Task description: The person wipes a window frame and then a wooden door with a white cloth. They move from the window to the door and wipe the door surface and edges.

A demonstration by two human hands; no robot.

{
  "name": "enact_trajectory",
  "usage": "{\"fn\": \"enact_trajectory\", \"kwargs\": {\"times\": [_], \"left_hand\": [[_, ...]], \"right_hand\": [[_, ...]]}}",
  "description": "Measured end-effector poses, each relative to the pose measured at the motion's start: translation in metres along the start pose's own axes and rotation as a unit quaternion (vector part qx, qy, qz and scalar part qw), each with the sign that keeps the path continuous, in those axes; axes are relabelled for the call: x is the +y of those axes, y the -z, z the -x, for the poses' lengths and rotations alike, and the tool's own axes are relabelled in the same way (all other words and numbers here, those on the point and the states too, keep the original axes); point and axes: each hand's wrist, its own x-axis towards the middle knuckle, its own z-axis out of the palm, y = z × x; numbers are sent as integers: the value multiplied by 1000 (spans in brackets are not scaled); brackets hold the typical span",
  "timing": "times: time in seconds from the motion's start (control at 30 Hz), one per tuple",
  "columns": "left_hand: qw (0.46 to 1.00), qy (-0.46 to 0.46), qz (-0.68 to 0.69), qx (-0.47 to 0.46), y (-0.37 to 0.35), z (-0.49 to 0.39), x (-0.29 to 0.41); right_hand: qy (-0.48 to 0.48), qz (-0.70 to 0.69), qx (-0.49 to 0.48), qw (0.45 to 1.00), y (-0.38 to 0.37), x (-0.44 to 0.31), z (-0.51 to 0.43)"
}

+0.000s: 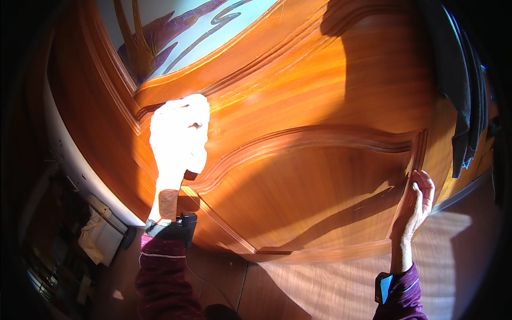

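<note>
A wooden door point(304, 192) with carved moulding and a decorated glass panel point(192, 28) fills most of the view. At its left part, my left hand point(180, 136) is curled against or just in front of the wood, washed out by sunlight; whether it holds something cannot be made out. My right hand point(420, 196) is beside the moulding at the lower right of the door, fingers slightly bent and nothing visible in it. Both wrists carry dark strapped devices under maroon sleeves.
Dark cloth point(464, 92) hangs at the right. A wood-look floor point(352, 288) lies below, with a thin cable at its left. Near the left edge stand a pale curved edge point(88, 168) and a light-coloured cloth or bag point(102, 232) among dim objects.
</note>
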Motion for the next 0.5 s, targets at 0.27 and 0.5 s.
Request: {"fn": "enact_trajectory", "kwargs": {"times": [0.27, 0.5], "left_hand": [[981, -10, 100, 166, -29, 4, -2], [904, 54, 408, 119, -98, -32, 39]], "right_hand": [[8, -2, 21, 1000, 1, -5, -3], [-39, -98, 12, 994, -5, -9, 0]]}}
